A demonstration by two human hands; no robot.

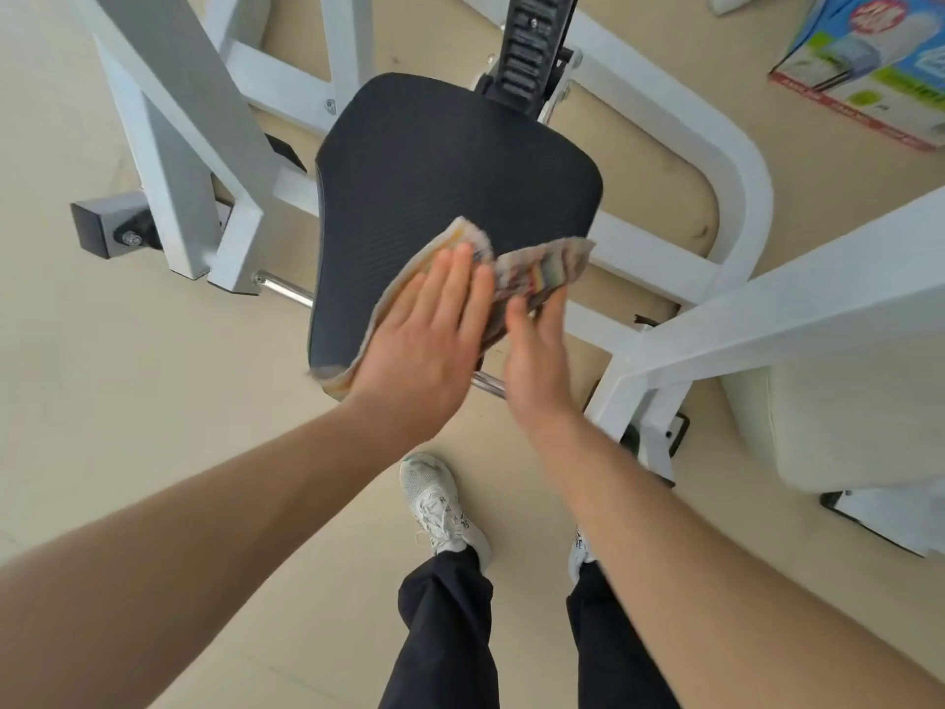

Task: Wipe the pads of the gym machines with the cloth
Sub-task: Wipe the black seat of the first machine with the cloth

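The left hand (427, 345) lies flat, fingers spread, pressing the striped cloth (516, 271) onto the near edge of the black seat pad (450, 161). The right hand (534, 350), fingers extended, touches the cloth's right end.

Two bare forearms with no sleeves, watch or rings showing. Dark, loose trousers (445, 621) cover both legs. White lace-up trainers (440, 504) with small dark markings, possibly lettering, too blurred to read.
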